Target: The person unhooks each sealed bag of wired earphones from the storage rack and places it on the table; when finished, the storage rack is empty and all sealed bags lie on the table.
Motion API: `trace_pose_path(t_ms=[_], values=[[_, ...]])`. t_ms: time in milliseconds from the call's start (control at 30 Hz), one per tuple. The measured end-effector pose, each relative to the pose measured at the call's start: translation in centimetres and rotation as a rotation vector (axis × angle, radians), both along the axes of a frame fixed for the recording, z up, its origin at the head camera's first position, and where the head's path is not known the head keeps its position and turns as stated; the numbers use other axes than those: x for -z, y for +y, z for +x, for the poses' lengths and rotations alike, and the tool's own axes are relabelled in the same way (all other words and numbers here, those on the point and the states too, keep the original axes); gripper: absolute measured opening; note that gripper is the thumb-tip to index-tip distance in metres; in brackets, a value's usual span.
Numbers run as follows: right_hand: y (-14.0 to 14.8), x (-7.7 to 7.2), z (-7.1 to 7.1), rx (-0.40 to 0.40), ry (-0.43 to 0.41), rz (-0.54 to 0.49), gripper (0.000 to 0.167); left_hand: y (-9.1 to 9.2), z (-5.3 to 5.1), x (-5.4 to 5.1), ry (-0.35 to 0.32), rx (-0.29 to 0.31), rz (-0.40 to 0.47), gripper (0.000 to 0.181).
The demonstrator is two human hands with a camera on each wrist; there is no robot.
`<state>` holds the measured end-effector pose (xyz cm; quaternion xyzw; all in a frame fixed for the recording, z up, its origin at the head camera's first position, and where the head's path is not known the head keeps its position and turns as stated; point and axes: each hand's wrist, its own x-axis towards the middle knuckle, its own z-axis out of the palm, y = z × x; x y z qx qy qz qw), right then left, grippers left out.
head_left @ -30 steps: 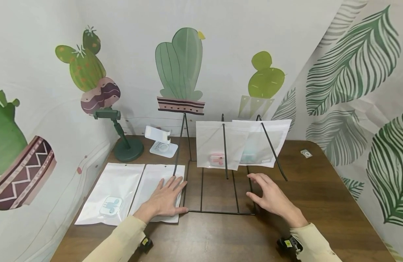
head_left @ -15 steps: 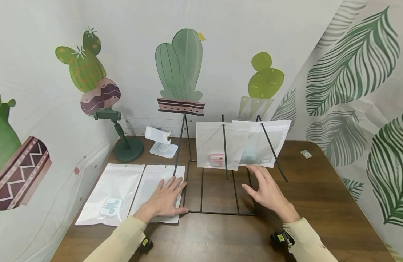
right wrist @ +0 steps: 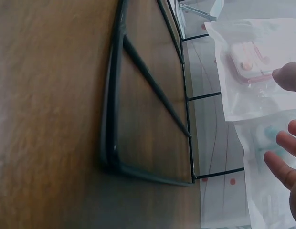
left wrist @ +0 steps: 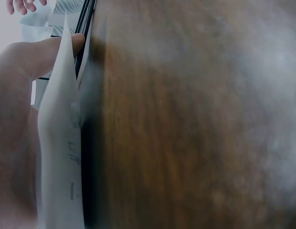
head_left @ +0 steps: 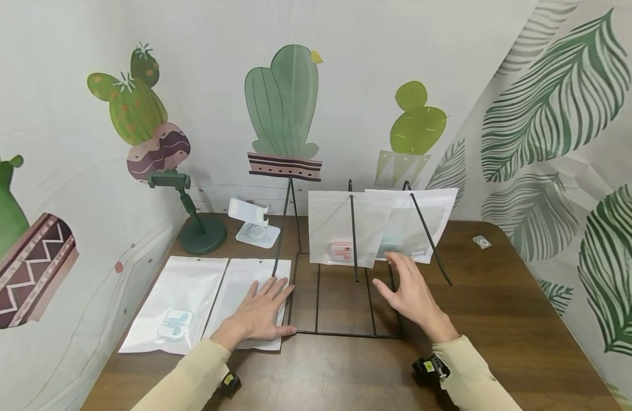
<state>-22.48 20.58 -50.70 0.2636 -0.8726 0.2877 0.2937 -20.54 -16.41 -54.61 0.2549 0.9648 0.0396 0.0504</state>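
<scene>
A: Starting from the table's [head_left: 323,371] left edge?
B: Left bag [head_left: 179,285] lay flat along it, blue case [head_left: 174,324] inside. Green stand [head_left: 202,235] stood at the back left corner, white stand [head_left: 258,234] right of that, near the back edge.
A: Left hand [head_left: 259,311]?
B: Spread wide, flat on the second bag [head_left: 239,279], just right of the left bag. No grip. Thumb stuck out past that bag's right side.
A: Risk there?
B: Left prong [head_left: 282,228] was bare, tip right by the fingertips; couldn't tell if they touched. A fast lift could have caught it and shifted the rack [right wrist: 111,105]. Sliding the bag right could have creased it against the rack's side.
A: Hung ones?
B: Pink bag [head_left: 331,220] on the middle prong [head_left: 354,240], teal bag [head_left: 403,217] on the right prong [head_left: 431,240], both toward the table's back edge. They overlapped in the head view, so tugging one could have dragged the other.
A: Right hand [head_left: 410,291]?
B: Empty, thumb well apart from loosely bent fingers, raised by the teal bag's lower edge. Contact: couldn't tell. A snag and a pull frontward could have slipped that bag off its prong.
A: Far right?
B: Small gadget [head_left: 482,242] near the back right corner, well apart from everything.
</scene>
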Motion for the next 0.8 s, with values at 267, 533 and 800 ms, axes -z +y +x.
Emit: trace_pose_path(t_ms=[267, 533, 800], values=[[-0.9, -0.1, -0.6, 0.035, 0.021, -0.047, 0.060, 0.0, 0.1, -0.1, -0.006, -0.005, -0.002, 0.099], [-1.6, -0.5, -1.1, 0.066, -0.061, -0.153, 0.063, 0.0, 0.1, -0.3, -0.007, -0.001, 0.016, 0.099], [-2.2, -0.5, -1.7, 0.071, -0.071, -0.175, 0.062, 0.0, 0.1, -0.2, -0.006, 0.000, 0.010, 0.099]])
